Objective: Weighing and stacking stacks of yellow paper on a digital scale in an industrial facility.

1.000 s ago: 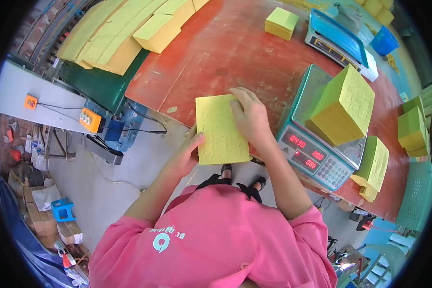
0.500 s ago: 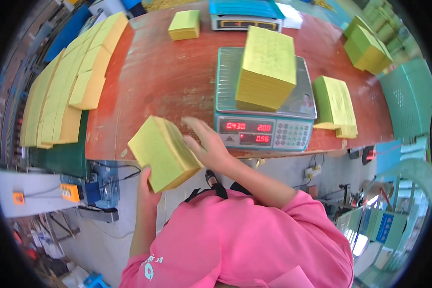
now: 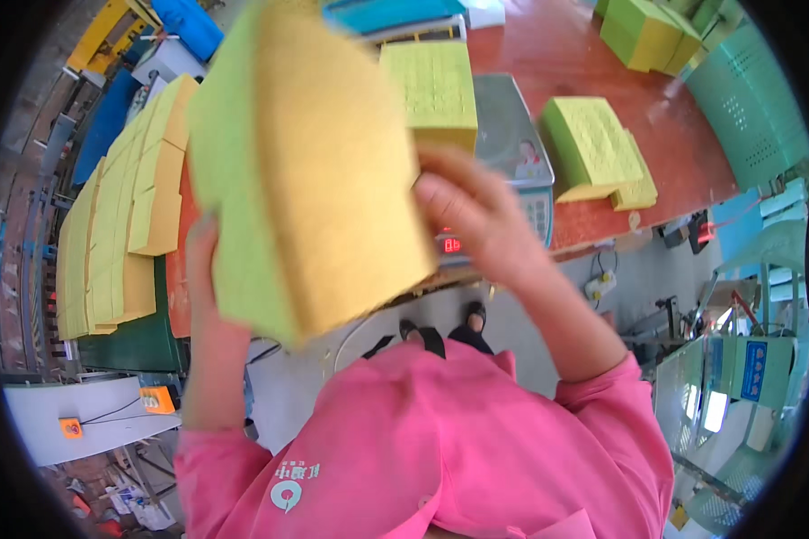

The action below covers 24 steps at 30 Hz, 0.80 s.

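Note:
A thick stack of yellow paper sheets (image 3: 342, 180) is raised close to the view, slightly blurred and tilted. My left hand (image 3: 208, 287) grips its left side, with some fingers hidden behind it. On the opposite side, my right hand (image 3: 481, 216) has curled fingers against the edge, their tips partly hidden. Behind them, another yellow paper stack (image 3: 431, 81) sits on the digital scale (image 3: 502, 121), whose display is largely covered by the held stack and my right hand.
Rows of yellow stacks (image 3: 121, 216) line the left side. More paper stacks (image 3: 593, 144) stand on the red table (image 3: 683, 153) right of the scale. A second scale with a blue tray (image 3: 391, 13) is at the back, and a green perforated crate (image 3: 751, 108) at the right.
The paper stack has risen from the table's front edge toward the view and turned so its side faces up. My right hand has come against its right side. The view has shifted.

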Each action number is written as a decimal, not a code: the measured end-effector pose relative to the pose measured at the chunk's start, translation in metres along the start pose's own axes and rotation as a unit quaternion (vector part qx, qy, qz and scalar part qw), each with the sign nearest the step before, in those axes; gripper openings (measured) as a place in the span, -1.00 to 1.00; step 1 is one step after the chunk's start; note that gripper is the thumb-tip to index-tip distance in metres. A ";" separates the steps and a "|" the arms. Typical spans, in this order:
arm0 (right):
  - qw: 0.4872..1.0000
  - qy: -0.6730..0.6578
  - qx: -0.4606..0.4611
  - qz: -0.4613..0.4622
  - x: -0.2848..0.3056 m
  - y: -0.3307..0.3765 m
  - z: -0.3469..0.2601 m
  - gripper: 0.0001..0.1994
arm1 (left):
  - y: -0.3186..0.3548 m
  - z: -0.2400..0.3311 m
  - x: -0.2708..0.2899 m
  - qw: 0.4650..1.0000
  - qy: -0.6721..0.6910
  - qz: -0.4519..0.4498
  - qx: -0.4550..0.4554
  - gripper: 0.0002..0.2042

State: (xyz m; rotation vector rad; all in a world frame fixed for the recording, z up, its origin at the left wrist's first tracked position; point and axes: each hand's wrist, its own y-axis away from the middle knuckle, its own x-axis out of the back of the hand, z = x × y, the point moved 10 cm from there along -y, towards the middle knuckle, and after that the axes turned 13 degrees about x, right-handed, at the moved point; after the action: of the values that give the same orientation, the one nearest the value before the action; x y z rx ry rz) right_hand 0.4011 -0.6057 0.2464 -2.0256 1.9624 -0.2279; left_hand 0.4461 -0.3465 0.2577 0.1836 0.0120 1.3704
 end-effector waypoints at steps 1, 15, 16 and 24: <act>0.999 -0.003 -0.019 0.027 0.026 -0.014 0.001 -0.55 | -0.024 0.025 -0.038 0.986 0.136 -0.091 -0.010 -0.58; 0.993 -0.022 -0.084 0.084 0.125 -0.110 0.054 -0.69 | -0.170 0.060 -0.147 0.961 0.122 -0.201 0.144 -0.42; 0.993 -0.017 -0.093 0.077 0.122 -0.109 0.056 -0.70 | -0.171 0.058 -0.147 0.963 0.103 -0.206 0.140 -0.37; 0.993 0.027 -0.074 0.088 0.121 -0.103 0.048 -0.72 | -0.156 0.056 -0.137 0.975 0.082 -0.149 0.143 -0.31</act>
State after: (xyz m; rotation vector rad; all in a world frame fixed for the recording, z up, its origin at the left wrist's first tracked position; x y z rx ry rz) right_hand 0.5197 -0.7194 0.2229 -1.9359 2.2384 -0.0996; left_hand 0.5769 -0.5163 0.2782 0.2962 0.3642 1.0757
